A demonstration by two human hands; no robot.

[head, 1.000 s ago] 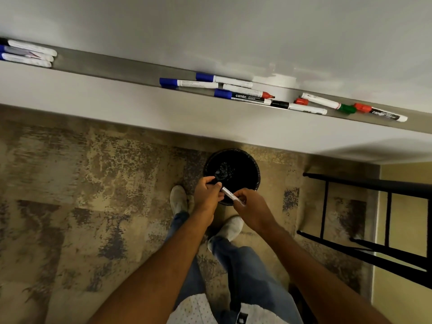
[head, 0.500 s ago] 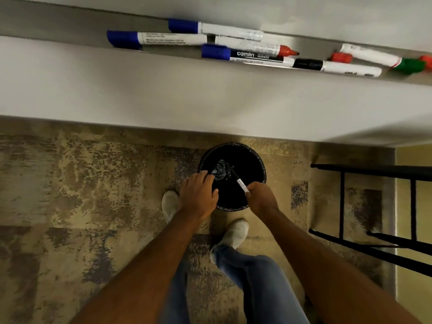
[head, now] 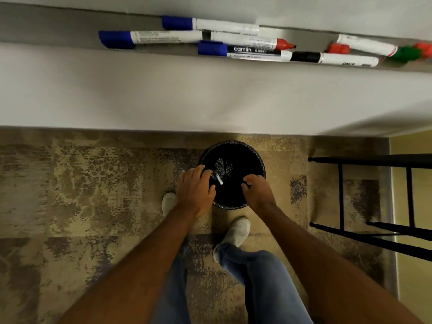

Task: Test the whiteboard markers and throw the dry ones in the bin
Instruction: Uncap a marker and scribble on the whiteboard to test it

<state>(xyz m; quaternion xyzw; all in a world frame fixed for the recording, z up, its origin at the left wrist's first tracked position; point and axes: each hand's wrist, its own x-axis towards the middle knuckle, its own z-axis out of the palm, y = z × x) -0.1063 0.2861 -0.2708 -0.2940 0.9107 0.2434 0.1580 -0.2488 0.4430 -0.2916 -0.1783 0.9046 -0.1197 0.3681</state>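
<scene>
1. While both hands hang over the bin point(head: 253, 157), a small white marker point(head: 219, 179) shows against its black inside, tilted, just at 3 o'clock of the left hand point(head: 194, 189); whether any finger touches it I cannot tell.
2. The left grip looks relaxed, fingers bent loosely over the bin's 9 o'clock rim, and whether it holds anything cannot be told.
3. The right hand point(head: 257, 191) sits over the bin's 4 o'clock rim with fingers curled under; nothing shows in that grip.
4. The bin is round, lined with a black bag, and stands on a mottled tan and grey carpet point(head: 93, 195) against the wall base.
5. Two pale shoes flank the bin's near side: one shoe point(head: 168, 202) at 8 o'clock, the other shoe point(head: 235, 232) at 6 o'clock, with blue jeans below them.
6. At 12 o'clock, well apart from the bin, a grey ledge point(head: 58, 26) carries more markers lying flat: three with blue caps point(head: 115, 39), one with an uncapped red tip point(head: 284, 45), one with a black cap point(head: 305, 56), a loose red cap point(head: 337, 48), and one with a green cap point(head: 405, 53) at the far right.
7. At 3 o'clock stands a black metal frame point(head: 374, 160) beside a yellow wall.
</scene>
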